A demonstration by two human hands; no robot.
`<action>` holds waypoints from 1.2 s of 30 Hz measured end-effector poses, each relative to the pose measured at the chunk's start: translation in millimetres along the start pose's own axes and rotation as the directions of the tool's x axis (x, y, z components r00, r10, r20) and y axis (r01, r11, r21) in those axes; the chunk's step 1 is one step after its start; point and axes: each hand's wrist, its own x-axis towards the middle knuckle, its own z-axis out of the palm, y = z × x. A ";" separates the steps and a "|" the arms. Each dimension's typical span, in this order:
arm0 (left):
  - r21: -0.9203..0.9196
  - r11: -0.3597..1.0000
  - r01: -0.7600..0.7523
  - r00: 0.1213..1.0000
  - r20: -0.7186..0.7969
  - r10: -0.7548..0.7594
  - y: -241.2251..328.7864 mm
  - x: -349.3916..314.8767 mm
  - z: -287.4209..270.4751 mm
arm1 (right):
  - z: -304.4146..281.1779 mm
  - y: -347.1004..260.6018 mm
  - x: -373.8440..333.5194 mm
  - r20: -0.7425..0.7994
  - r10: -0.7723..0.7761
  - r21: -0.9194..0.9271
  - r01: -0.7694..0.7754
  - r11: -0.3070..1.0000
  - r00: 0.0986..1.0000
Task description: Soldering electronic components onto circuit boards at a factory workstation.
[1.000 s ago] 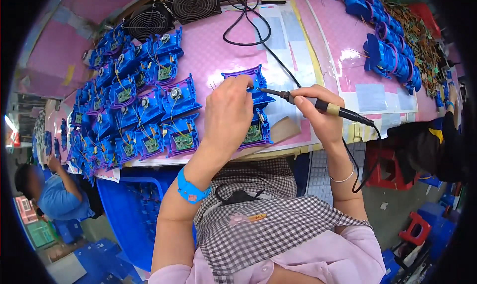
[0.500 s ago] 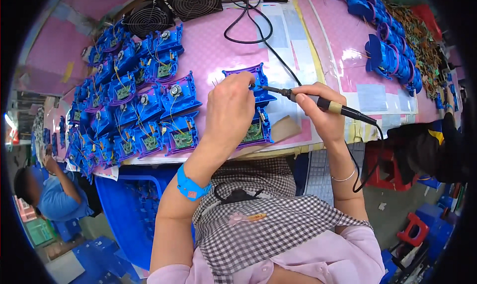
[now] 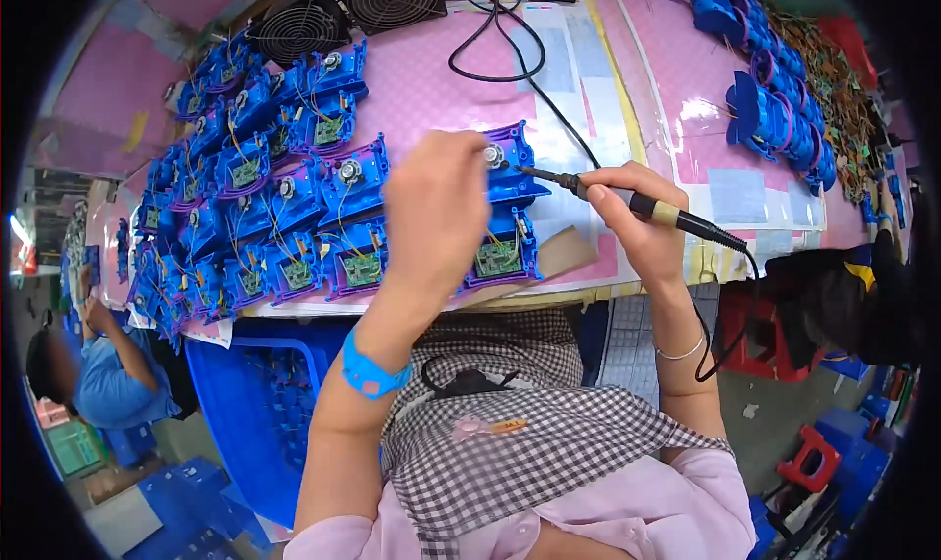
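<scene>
A soldering iron (image 3: 667, 214) with a black handle and a band of yellowish tape lies in my right hand (image 3: 639, 229), which is closed round it. Its tip points left, close to the right part of a blue plastic housing (image 3: 516, 190). That housing carries a small round speaker (image 3: 493, 155) and, at its near end, a green circuit board (image 3: 498, 258) with thin wires. My left hand (image 3: 438, 207) is just left of this housing and covers part of it. Motion smears its fingers, so I cannot make out whether they hold anything.
Rows of similar blue housings (image 3: 245, 173) fill the table's left side. Two black fans (image 3: 392, 0) stand at the back. More blue parts (image 3: 774, 119) lie at the right beside a heap of small brownish pieces (image 3: 835, 95). A blue crate (image 3: 221, 389) sits below the table edge.
My left hand has drawn back slightly to the left, uncovering the speaker on the housing. The soldering iron in my right hand has barely moved.
</scene>
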 end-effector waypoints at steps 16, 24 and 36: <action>0.131 0.974 0.185 0.962 -0.225 -0.152 -12.8 -24.5 -33.5 | -2.1 2.5 -3.2 -0.049 0.019 0.011 -0.019 1.000 0.999; -0.382 0.836 0.394 0.906 0.005 -0.424 14.7 -14.4 -22.3 | -3.0 5.8 -3.6 -0.025 0.004 0.010 -0.004 1.000 1.000; 0.024 0.992 0.127 0.988 0.086 -0.129 0.4 -14.1 -3.6 | -3.6 3.5 -5.4 -0.060 0.025 0.035 -0.023 0.999 0.998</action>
